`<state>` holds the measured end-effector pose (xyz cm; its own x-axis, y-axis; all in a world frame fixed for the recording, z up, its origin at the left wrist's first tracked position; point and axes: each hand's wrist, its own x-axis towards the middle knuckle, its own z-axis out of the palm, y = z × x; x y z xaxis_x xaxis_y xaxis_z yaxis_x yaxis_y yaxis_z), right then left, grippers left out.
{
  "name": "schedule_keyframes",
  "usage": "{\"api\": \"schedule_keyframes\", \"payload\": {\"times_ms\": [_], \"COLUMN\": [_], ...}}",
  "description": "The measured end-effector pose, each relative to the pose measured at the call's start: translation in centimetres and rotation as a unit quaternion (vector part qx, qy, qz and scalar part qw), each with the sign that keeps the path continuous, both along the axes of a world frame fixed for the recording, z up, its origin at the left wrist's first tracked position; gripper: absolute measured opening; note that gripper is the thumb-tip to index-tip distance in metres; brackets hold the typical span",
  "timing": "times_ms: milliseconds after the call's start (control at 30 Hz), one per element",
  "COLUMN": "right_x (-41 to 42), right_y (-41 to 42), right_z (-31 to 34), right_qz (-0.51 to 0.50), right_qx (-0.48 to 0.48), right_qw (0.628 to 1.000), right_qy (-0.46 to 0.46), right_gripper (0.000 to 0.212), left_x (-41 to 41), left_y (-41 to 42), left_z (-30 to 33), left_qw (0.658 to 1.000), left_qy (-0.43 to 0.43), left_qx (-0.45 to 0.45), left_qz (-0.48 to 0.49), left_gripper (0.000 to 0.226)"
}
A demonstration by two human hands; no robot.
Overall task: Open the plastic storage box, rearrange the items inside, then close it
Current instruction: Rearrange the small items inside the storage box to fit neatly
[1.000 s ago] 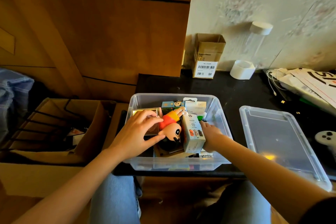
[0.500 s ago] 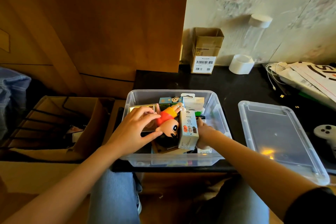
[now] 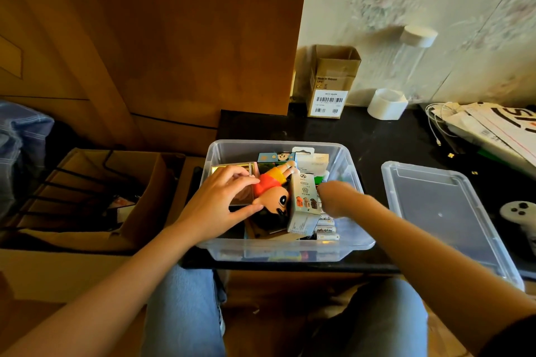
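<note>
Table [image 3: 362, 136]: dark top, your knees under its near edge. Box [image 3: 356, 243]: clear plastic, open, at the near edge in front of you. Lid [image 3: 441, 211]: off, flat on the table just right of the box. Your left hand [image 3: 214, 206]: inside the box, fingers spread narrow around a toy [image 3: 272, 191] lying head toward you. Your right hand [image 3: 336, 197]: blurred, reaching down beside a tilted carton [image 3: 304, 206]; grip can't be told.
</note>
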<state>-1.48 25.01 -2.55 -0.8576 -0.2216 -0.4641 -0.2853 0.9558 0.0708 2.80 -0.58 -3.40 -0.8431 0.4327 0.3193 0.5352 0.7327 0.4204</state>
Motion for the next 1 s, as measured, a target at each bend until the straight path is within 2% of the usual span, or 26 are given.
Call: {"api": "schedule_keyframes", "payload": {"times_ms": [133, 267, 433, 567, 700, 833, 1000], "right_x": [-0.6, -1.0, -0.3, 0.2, 0.0, -0.4, -0.1], "right_y": [1.9, 2.7, 1.3, 0.3, 0.1, 0.2, 0.1], "right_z": [2.7, 3.6, 2.5, 0.4, -1.1, -1.8, -2.0], "right_qz": [-0.004, -0.02, 0.053, 0.084, 0.093, 0.075, 0.092], "right_qx": [-0.024, -0.049, 0.009, 0.068, 0.075, 0.066, 0.065], "right_qw": [0.997, 0.993, 0.998, 0.991, 0.987, 0.985, 0.987], "right_qy": [0.079, 0.101, 0.015, -0.084, -0.108, -0.141, -0.112], "right_gripper": [0.027, 0.034, 0.028, 0.05, 0.066, 0.066, 0.078], "left_x": [-0.2, -0.3, -0.2, -0.2, -0.1, -0.2, -0.3], "left_y": [0.0, -0.1, -0.1, -0.1, 0.0, -0.1, -0.2], "left_z": [-0.1, -0.3, -0.2, -0.3, -0.3, -0.3, -0.4], "left_qw": [1.0, 1.0, 1.0, 1.0, 1.0, 1.0, 1.0], "left_qy": [-0.007, -0.005, -0.008, -0.011, -0.02, -0.021, -0.016], "left_qx": [0.0, 0.007, 0.007, 0.007, 0.003, 0.009, 0.015], "left_qz": [0.001, 0.0, 0.003, 0.005, 0.008, 0.006, 0.001], "left_gripper": [0.057, 0.055, 0.055, 0.055, 0.056, 0.057, 0.056]}}
